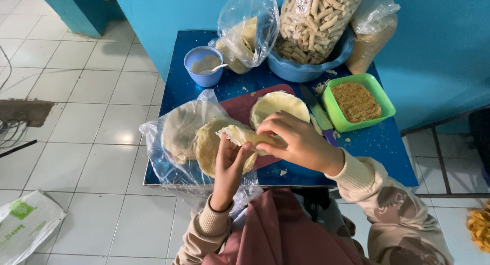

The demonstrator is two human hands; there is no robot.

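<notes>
Centre frame: both hands on a folded dough wrapper (244, 136). Left hand (228, 165) supports it from below, fingers closed on its edge; right hand (298, 142) pinches it from above and hides its right end. It's held just over the wrapper stack (209, 145) in a clear plastic bag (163, 142) on the blue tabletop (377, 142). The red cutting board (242, 104) is mostly covered. Knife (317, 112): handle hidden behind the wrist. Green crumb tray (357, 101) sits right; sacks at the top are cut off.
</notes>
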